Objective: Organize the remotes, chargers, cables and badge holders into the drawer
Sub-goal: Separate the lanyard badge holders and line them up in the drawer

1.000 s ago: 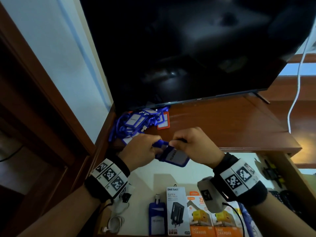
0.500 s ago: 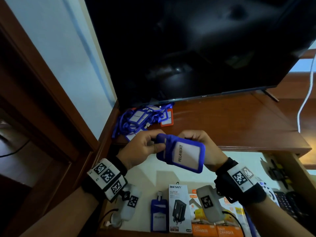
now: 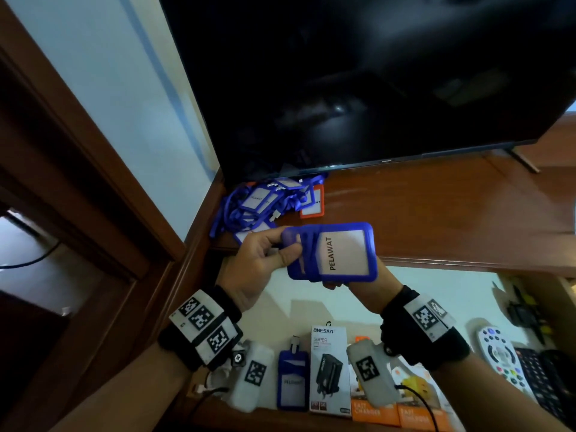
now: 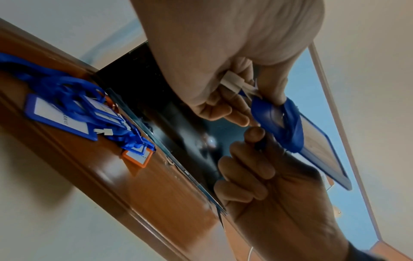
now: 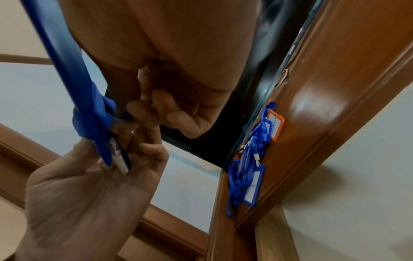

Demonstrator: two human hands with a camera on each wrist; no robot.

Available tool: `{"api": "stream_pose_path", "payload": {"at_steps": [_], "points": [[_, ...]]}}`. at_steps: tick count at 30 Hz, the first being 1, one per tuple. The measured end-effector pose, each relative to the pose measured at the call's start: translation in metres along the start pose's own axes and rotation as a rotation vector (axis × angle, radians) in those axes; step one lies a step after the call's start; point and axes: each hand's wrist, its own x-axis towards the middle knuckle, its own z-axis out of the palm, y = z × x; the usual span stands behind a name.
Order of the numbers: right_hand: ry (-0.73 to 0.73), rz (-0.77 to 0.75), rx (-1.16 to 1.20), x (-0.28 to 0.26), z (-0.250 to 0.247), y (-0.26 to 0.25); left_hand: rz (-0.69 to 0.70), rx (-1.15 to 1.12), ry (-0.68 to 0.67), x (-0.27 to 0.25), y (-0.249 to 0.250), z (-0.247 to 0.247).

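A blue badge holder with a card reading PELAWAT is held up in front of the wooden shelf, above the open drawer. Its blue lanyard is wound round the top end. My left hand pinches that end with thumb and fingers, and the white clip lies in its palm. My right hand grips the holder from behind and below, mostly hidden by it; in the right wrist view its fingers curl at the lanyard wrap. A pile of blue badge holders and an orange one lie on the shelf under the TV.
The TV stands on the wooden shelf. In the drawer lie a blue badge holder, a white charger box, orange charger boxes, a white remote and a black remote.
Both hands have lifted the badge holder and turned it so its card faces up. The left hand shifted to the wrapped top end; the right hand slid behind it.
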Motion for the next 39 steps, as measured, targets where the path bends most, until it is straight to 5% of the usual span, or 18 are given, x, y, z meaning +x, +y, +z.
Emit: {"api": "stream_pose_path", "payload": {"at_steps": [7, 12, 16, 21, 29, 39], "points": [[-0.084, 0.099, -0.054, 0.008, -0.007, 0.019, -0.072, 0.022, 0.067, -0.004, -0.018, -0.013], [0.196, 0.129, -0.604, 0.031, -0.049, 0.067, -0.171, 0.342, 0.012, -0.008, -0.045, -0.052], [0.313, 0.195, -1.063, 0.040, -0.099, 0.105, -0.362, 0.977, -0.232, -0.016, -0.078, -0.067], [0.236, 0.534, -1.180, 0.046, -0.128, 0.136, -0.547, 1.497, -0.623, -0.027, -0.108, -0.053], [0.149, 0.672, -1.346, 0.050, -0.110, 0.143, -0.657, 1.663, -0.922, -0.042, -0.163, -0.043], [0.091, 0.703, -1.357, 0.048, -0.113, 0.139, -0.793, 1.524, -0.905, -0.049, -0.208, -0.055]]}}
